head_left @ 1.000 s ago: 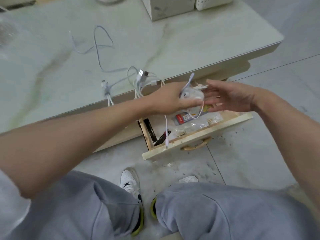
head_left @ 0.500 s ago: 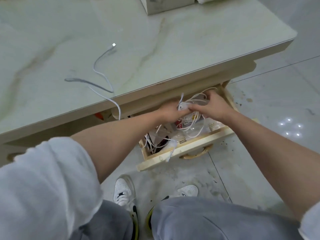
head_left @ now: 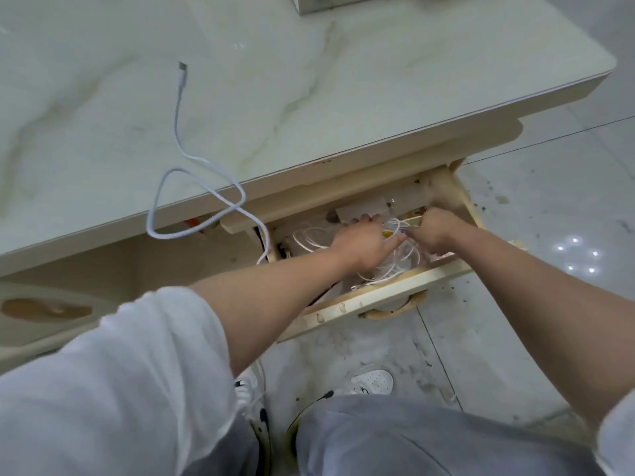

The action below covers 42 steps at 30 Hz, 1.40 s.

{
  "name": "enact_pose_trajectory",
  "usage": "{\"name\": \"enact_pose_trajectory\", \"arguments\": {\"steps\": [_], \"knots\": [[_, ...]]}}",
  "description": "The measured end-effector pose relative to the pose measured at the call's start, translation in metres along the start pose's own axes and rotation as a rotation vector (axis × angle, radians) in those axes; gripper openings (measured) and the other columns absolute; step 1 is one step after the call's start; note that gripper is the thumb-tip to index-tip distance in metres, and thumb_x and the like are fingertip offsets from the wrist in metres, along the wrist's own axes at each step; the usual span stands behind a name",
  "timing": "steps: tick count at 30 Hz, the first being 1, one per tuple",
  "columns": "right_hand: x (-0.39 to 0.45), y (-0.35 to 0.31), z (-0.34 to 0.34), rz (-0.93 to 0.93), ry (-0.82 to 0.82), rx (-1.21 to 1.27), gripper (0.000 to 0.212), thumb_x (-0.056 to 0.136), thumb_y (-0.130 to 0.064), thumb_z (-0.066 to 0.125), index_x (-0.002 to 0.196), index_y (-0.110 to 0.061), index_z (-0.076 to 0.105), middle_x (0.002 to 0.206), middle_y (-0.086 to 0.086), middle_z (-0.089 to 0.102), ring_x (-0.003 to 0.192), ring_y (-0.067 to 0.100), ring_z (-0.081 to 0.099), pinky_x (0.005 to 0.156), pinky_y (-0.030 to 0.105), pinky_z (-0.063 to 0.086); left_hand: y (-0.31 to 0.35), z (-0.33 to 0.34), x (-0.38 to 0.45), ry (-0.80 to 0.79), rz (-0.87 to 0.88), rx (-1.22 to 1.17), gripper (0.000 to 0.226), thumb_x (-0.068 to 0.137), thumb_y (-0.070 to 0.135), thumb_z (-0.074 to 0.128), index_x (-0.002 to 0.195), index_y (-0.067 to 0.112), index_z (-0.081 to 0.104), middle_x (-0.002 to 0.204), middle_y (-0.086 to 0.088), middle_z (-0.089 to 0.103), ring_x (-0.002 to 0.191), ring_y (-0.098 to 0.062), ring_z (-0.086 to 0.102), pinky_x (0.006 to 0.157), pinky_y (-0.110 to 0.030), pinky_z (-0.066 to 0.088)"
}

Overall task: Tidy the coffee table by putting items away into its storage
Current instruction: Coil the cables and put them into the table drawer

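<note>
A wooden drawer (head_left: 385,297) stands pulled out from under the marble coffee table (head_left: 309,80). Both hands are down inside it, on a tangle of white cables (head_left: 395,266). My left hand (head_left: 364,242) lies over the bundle with its fingers curled toward the drawer's back. My right hand (head_left: 436,231) grips cables close beside it. One white cable (head_left: 178,132) still lies on the tabletop; its plug points away and its other end loops over the table edge down into the drawer. The hands hide most of the drawer's contents.
A pale box (head_left: 330,1) stands at the table's far edge. A curved wooden handle (head_left: 395,309) sticks out of the drawer front. My knees and white shoes (head_left: 371,383) are on the dirty tiled floor right below the drawer.
The hands went from holding the cable bundle above the drawer to pushing it down inside and further back. The last cable on the tabletop has been dragged closer to the edge.
</note>
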State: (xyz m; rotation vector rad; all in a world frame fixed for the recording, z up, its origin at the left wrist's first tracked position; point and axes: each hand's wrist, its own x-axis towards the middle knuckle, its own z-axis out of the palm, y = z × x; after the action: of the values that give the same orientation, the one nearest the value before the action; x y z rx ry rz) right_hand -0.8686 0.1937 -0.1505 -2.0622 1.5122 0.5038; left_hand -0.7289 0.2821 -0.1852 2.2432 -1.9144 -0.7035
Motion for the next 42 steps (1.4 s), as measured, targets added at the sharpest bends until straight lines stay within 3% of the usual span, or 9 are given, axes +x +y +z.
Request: {"name": "enact_pose_trajectory", "arguments": {"steps": [5, 10, 14, 16, 20, 26, 32, 36, 42], "knots": [[-0.026, -0.039, -0.034, -0.19, 0.24, 0.017, 0.038, 0.092, -0.034, 0.057, 0.059, -0.015, 0.054, 0.064, 0.006, 0.058, 0.063, 0.027, 0.054, 0.048, 0.023, 0.029, 0.013, -0.079, -0.053, -0.031, 0.056, 0.232, 0.054, 0.095, 0.052, 0.042, 0.126, 0.009, 0.053, 0.126, -0.017, 0.057, 0.113, -0.034, 0.055, 0.089, -0.043, 0.047], [-0.081, -0.097, -0.04, -0.396, -0.352, 0.745, 0.022, 0.084, -0.018, 0.063, 0.104, -0.01, 0.067, 0.082, 0.002, 0.069, 0.062, 0.013, 0.061, 0.051, 0.024, 0.048, 0.016, -0.167, -0.148, 0.143, 0.27, 0.221, 0.028, 0.093, 0.043, 0.044, 0.084, 0.026, 0.063, 0.073, 0.001, 0.064, 0.065, -0.022, 0.057, 0.055, -0.031, 0.045], [-0.108, -0.143, -0.025, -0.477, -0.665, 0.884, 0.027, 0.089, -0.015, 0.052, 0.115, -0.019, 0.06, 0.094, 0.005, 0.065, 0.071, 0.02, 0.063, 0.057, 0.028, 0.05, -0.023, -0.205, -0.204, 0.496, 0.339, 0.247, 0.024, 0.087, 0.051, 0.046, 0.094, 0.032, 0.059, 0.09, 0.008, 0.064, 0.067, -0.02, 0.063, 0.055, -0.031, 0.048], [-0.116, -0.161, -0.008, -0.47, -0.702, 0.71, 0.039, 0.089, -0.008, 0.054, 0.126, -0.019, 0.053, 0.105, 0.009, 0.06, 0.078, 0.024, 0.066, 0.064, 0.033, 0.053, -0.048, -0.202, -0.213, 0.416, 0.176, 0.262, 0.042, 0.08, 0.06, 0.04, 0.109, 0.033, 0.056, 0.108, 0.004, 0.06, 0.076, -0.025, 0.067, 0.064, -0.037, 0.054], [-0.108, -0.16, 0.03, -0.429, -0.447, 0.331, 0.067, 0.092, -0.018, 0.064, 0.15, -0.017, 0.03, 0.128, 0.016, 0.055, 0.086, 0.024, 0.065, 0.07, 0.036, 0.055, -0.088, -0.155, -0.197, -0.07, -0.098, 0.273, 0.062, 0.08, 0.053, 0.049, 0.137, 0.031, 0.045, 0.124, -0.009, 0.055, 0.099, -0.034, 0.064, 0.081, -0.039, 0.053], [-0.081, -0.12, 0.042, -0.22, -0.072, 0.338, 0.097, 0.082, -0.055, 0.07, 0.154, -0.016, 0.017, 0.134, 0.017, 0.058, 0.106, 0.031, 0.067, 0.076, 0.038, 0.055, -0.09, -0.111, -0.131, -0.102, -0.041, -0.028, 0.028, 0.101, 0.029, 0.048, 0.096, 0.012, 0.07, 0.081, 0.001, 0.068, 0.073, -0.015, 0.063, 0.06, -0.027, 0.04], [-0.069, -0.113, 0.055, -0.154, -0.29, 0.879, 0.054, 0.093, -0.017, 0.064, 0.139, -0.025, 0.037, 0.103, 0.01, 0.067, 0.061, 0.018, 0.069, 0.052, 0.027, 0.057, -0.064, -0.095, -0.079, -0.075, -0.101, -0.567, 0.027, 0.103, 0.03, 0.044, 0.102, 0.019, 0.068, 0.086, 0.0, 0.073, 0.071, -0.01, 0.068, 0.068, -0.025, 0.053], [-0.046, -0.096, 0.049, 0.017, -0.102, 0.869, 0.016, 0.098, 0.001, 0.045, 0.099, -0.003, 0.06, 0.079, 0.014, 0.061, 0.049, 0.02, 0.061, 0.046, 0.032, 0.055, -0.078, -0.076, -0.066, -0.156, -0.065, -0.201, 0.036, 0.106, 0.033, 0.035, 0.117, 0.01, 0.06, 0.114, -0.013, 0.068, 0.102, -0.029, 0.063, 0.08, -0.03, 0.046], [-0.005, -0.037, 0.008, 0.131, 0.078, 0.854, 0.037, 0.085, -0.004, 0.066, 0.119, 0.008, 0.058, 0.094, 0.02, 0.064, 0.078, 0.027, 0.064, 0.078, 0.045, 0.059, -0.088, -0.035, -0.057, -0.252, 0.044, -0.004, 0.054, 0.105, 0.044, 0.02, 0.128, 0.013, 0.058, 0.135, -0.016, 0.058, 0.12, -0.032, 0.055, 0.093, -0.033, 0.041]]}}
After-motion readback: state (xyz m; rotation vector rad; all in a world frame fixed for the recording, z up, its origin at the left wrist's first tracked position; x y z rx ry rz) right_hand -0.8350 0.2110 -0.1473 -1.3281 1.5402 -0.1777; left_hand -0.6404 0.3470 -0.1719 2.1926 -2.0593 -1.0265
